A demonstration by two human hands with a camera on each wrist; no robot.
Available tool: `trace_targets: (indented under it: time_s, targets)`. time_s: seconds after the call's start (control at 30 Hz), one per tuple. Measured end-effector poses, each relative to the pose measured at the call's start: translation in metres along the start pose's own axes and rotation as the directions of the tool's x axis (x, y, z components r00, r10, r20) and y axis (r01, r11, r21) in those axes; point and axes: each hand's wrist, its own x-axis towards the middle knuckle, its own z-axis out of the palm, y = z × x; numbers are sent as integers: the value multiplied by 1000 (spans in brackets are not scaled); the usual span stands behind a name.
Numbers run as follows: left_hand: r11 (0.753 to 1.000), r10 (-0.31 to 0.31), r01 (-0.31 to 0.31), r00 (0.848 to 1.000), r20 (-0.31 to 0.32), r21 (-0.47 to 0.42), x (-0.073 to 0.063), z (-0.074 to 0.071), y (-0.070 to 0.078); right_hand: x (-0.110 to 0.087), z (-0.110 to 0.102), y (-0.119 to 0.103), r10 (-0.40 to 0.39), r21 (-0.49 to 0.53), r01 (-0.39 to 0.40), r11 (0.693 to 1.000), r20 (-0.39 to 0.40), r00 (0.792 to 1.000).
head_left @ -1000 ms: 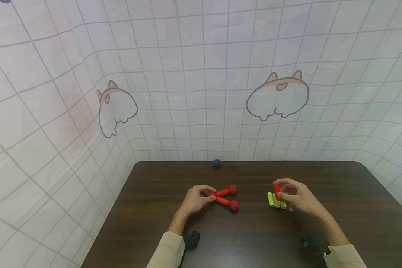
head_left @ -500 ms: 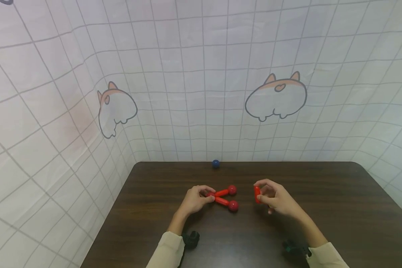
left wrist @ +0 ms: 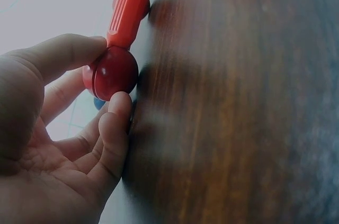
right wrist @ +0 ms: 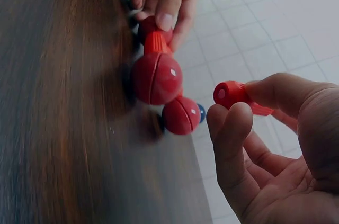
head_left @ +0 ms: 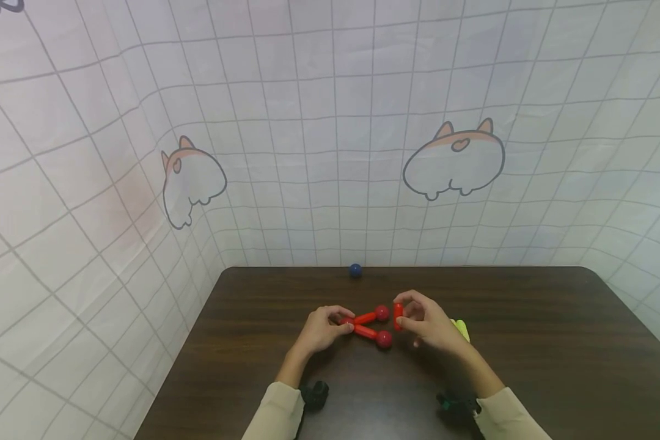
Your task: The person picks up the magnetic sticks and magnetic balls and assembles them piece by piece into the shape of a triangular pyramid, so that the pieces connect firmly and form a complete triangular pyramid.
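My left hand (head_left: 320, 330) pinches a dark red ball (left wrist: 116, 73) at the corner of a V-shaped piece on the table. Two red rods (head_left: 365, 331) spread rightward from that ball, each tipped with another red ball (head_left: 384, 339). Just right of the V's open end, my right hand (head_left: 426, 324) pinches a loose red rod (head_left: 398, 316) between thumb and fingers. In the right wrist view, this rod's round end (right wrist: 222, 94) shows a pale dot, and it is apart from the nearby end balls (right wrist: 181, 115).
Yellow-green rods (head_left: 462, 329) lie behind the right hand, partly hidden by it. A blue ball (head_left: 355, 271) sits at the table's far edge. The dark wooden table (head_left: 555, 330) meets a white grid-patterned cloth (head_left: 330, 153) at the back and left.
My right hand has carried the red rod leftward from over the yellow-green rods to beside the V's open end. The left hand has stayed on its ball.
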Motion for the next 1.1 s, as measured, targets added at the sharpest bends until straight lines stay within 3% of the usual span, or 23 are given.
trace_targets:
  time_s: [0.47, 1.1]
  targets:
    - [1000, -2, 2, 1000, 3, -10, 1, -1, 0, 21, 22, 4, 91, -46, -94, 995, -54, 994]
    - [1000, -4, 4, 1000, 2, -25, 1, 0, -1, 27, 33, 13, 172, -84, -179, 980, -84, 981]
